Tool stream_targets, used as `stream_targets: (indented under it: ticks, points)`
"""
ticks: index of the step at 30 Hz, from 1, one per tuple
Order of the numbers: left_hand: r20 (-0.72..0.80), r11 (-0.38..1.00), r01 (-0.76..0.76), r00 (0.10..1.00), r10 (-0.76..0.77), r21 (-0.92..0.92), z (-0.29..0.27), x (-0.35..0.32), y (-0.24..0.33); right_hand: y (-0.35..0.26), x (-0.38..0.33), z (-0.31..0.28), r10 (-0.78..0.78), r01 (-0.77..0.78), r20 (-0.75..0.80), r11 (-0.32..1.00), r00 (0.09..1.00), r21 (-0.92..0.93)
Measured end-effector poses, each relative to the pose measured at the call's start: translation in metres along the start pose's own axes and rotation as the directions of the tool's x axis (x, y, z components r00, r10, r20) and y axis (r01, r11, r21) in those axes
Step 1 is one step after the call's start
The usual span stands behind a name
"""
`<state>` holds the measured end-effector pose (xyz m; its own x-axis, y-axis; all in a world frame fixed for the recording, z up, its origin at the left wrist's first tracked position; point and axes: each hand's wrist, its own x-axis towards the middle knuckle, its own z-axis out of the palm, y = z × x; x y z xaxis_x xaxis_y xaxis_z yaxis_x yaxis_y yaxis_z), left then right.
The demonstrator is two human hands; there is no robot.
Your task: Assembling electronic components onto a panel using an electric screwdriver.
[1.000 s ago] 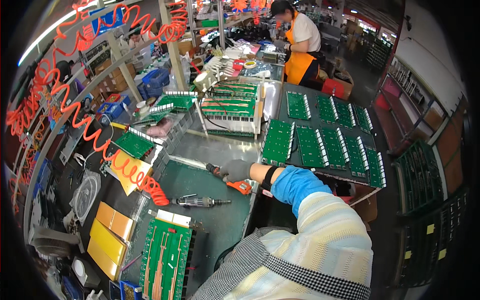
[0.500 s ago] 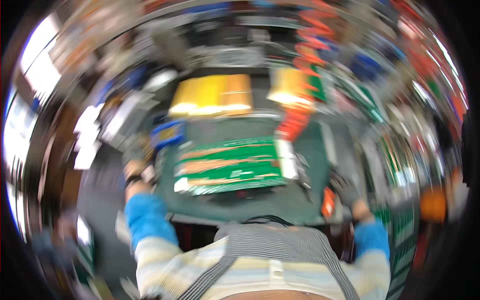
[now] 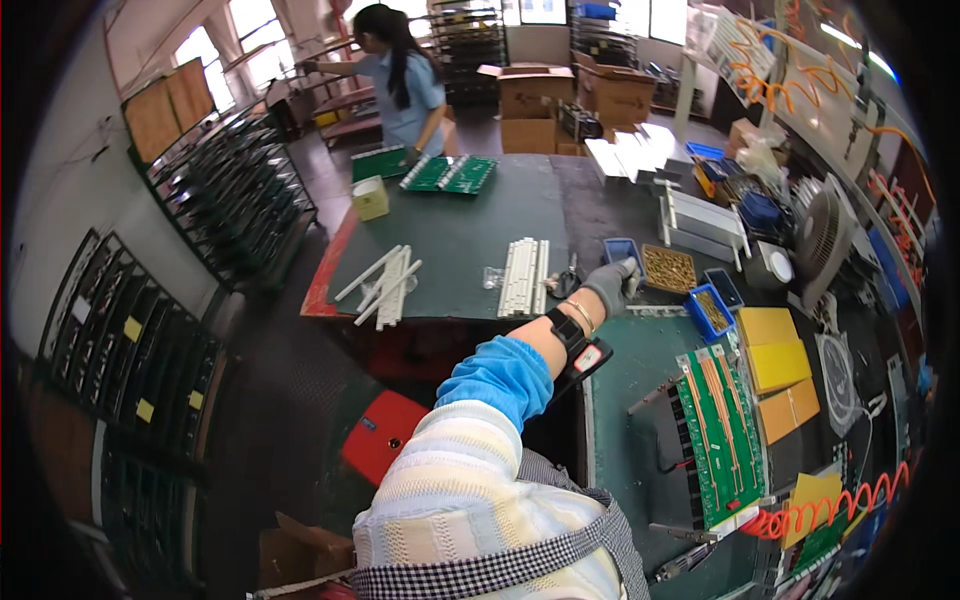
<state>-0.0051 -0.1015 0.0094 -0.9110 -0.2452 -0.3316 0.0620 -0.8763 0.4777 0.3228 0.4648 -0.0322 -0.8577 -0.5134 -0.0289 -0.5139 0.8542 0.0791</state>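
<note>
My left hand (image 3: 612,285), in a grey glove, reaches forward at the middle of the bench. Its fingers look bent and drawn together at the edge of a small blue tray (image 3: 620,250); what they hold, if anything, is hidden. Beside the fingers lies an open tray of small brass-coloured parts (image 3: 668,268). A blue bin (image 3: 709,312) with similar parts stands nearer me. To the right, a long green circuit board (image 3: 722,430) with copper-coloured strips lies on the green mat. My right hand is out of view.
White strips (image 3: 524,278) lie left of my hand, with more strips (image 3: 388,285) farther left. Yellow folders (image 3: 775,350), a fan (image 3: 825,235) and an orange coiled hose (image 3: 830,515) occupy the right. Across the bench, a person (image 3: 405,90) stands near green boards (image 3: 450,173).
My view has swung left from the blurred earlier frame, so the circuit board now sits at the right. The other person has come into view; my right hand has left it.
</note>
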Motion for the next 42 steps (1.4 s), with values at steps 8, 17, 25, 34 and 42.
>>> stream_targets:
  ticks: [8,17,25,34,42]
  points:
    - [0.07,0.992,0.105,0.993,-0.1,-0.068,0.012,-0.073,0.014,0.002,0.009,-0.025,0.378,-0.327,-0.156,0.903,0.913,0.279]
    - [0.703,0.853,0.516,0.577,-0.416,0.081,0.082,-0.111,-0.039,-0.005,0.068,-0.104,0.401,-0.251,-0.593,0.913,0.698,0.322]
    - [0.482,0.631,0.563,0.411,-0.774,0.534,0.099,-0.194,-0.106,-0.048,0.132,-0.218,0.461,0.651,-0.818,0.51,0.345,0.562]
    - [0.391,0.5,0.433,0.32,-0.863,0.75,0.083,-0.214,-0.131,-0.071,0.146,-0.223,0.655,0.884,-0.682,0.044,0.326,0.465]
    - [0.347,0.49,0.428,0.37,-0.862,0.759,0.082,-0.221,-0.14,-0.082,0.147,-0.204,0.699,0.906,-0.648,-0.003,0.304,0.423]
